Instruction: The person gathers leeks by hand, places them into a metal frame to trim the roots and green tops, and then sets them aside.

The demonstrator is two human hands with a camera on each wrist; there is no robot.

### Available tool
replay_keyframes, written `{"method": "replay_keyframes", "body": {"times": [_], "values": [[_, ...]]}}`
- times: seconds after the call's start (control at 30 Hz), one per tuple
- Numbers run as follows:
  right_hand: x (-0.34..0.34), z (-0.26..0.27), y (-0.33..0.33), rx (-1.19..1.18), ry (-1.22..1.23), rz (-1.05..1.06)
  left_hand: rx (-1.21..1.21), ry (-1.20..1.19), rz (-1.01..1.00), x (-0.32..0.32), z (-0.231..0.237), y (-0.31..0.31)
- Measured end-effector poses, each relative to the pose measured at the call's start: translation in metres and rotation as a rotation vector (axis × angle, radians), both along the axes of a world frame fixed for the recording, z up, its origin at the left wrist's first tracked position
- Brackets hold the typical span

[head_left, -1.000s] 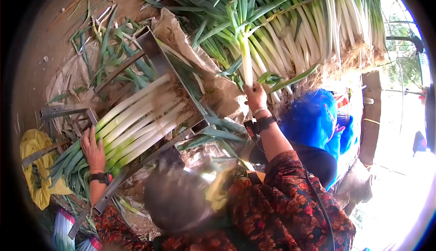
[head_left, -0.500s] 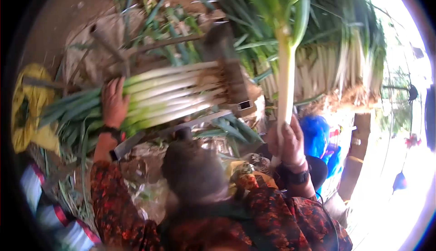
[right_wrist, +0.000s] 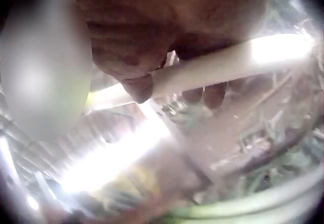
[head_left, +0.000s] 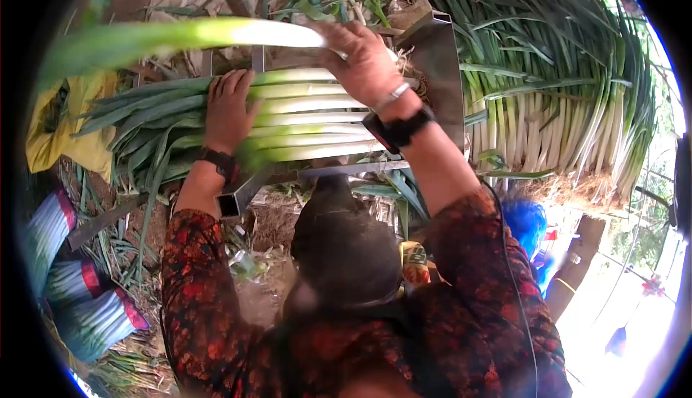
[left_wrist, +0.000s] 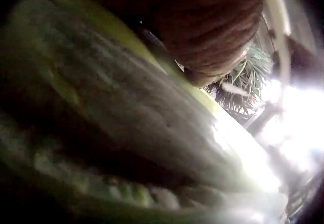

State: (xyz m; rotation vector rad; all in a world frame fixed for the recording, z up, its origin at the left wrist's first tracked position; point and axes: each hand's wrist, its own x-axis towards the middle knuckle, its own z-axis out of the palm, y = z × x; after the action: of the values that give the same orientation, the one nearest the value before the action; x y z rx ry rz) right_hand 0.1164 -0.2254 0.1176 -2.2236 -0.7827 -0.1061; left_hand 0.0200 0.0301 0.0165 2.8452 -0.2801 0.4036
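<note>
Several leeks (head_left: 310, 118) lie side by side in a metal frame (head_left: 445, 81), roots toward its right end plate, leaves hanging out to the left. The left hand (head_left: 229, 113) rests across them where green meets white, fingers nearly straight. Above the row, the right hand (head_left: 369, 66) holds one more leek (head_left: 245, 32) near its white end, leaves pointing left. In the right wrist view the right hand (right_wrist: 177, 36) has thumb and fingers around the white stalk (right_wrist: 212, 72). The left wrist view shows stalks (left_wrist: 152, 107) close up below part of the left hand (left_wrist: 202, 26).
A large pile of leeks (head_left: 548, 110) lies to the right, roots toward the front. Tied bundles (head_left: 94, 311) are at the lower left, beside a yellow bag (head_left: 86, 128). A person's dark-capped head (head_left: 346, 247) is close below the frame. Loose leaves litter the ground.
The right hand has carried a leek from the pile at the right to above the row, and its leaves have swung to point left. The left hand has stayed on the row.
</note>
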Motion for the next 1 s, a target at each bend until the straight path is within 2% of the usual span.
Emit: {"method": "replay_keyframes", "body": {"times": [0.03,0.1,0.17,0.27,0.37,0.47,0.5,0.57,0.67,0.77,0.87,0.9,0.97,1.0], "values": [[0.009,-0.022,-0.006,-0.215,-0.059,-0.077,0.003,0.017,0.003,0.002,0.002,-0.001],[0.016,-0.060,-0.022,-0.630,0.064,-0.227,0.009,0.057,0.013,0.003,0.006,-0.002],[0.015,-0.099,-0.040,-0.700,0.315,-0.258,0.030,0.059,0.024,0.003,0.003,-0.002],[0.015,-0.090,-0.038,-0.725,0.299,-0.257,0.049,0.052,0.013,0.003,0.004,-0.003],[0.006,-0.108,-0.038,-0.685,0.208,-0.353,0.023,0.072,0.003,0.004,0.006,-0.003],[-0.001,-0.111,-0.041,-0.587,0.072,-0.283,-0.036,0.077,0.012,0.003,0.009,-0.004],[0.000,-0.107,-0.038,-0.569,0.132,-0.285,-0.052,0.079,0.002,0.004,0.011,-0.003],[0.000,-0.110,-0.041,-0.606,0.103,-0.286,-0.055,0.081,0.028,0.004,0.019,-0.005],[-0.001,-0.108,-0.043,-0.545,0.130,-0.280,-0.202,0.166,0.028,0.011,0.028,0.003],[-0.003,-0.112,-0.044,-0.490,0.110,-0.275,-0.148,0.215,0.228,0.041,0.082,0.010],[-0.005,-0.108,-0.042,-0.481,0.059,-0.271,-0.160,0.244,0.246,0.074,0.085,0.018],[-0.005,-0.109,-0.041,-0.477,0.052,-0.278,-0.060,0.286,0.276,0.080,0.075,0.018],[-0.006,-0.111,-0.042,-0.469,0.043,-0.289,0.141,0.377,0.337,0.074,0.025,0.017],[-0.006,-0.109,-0.041,-0.479,0.041,-0.292,0.116,0.210,0.312,0.062,-0.004,0.020]]}}
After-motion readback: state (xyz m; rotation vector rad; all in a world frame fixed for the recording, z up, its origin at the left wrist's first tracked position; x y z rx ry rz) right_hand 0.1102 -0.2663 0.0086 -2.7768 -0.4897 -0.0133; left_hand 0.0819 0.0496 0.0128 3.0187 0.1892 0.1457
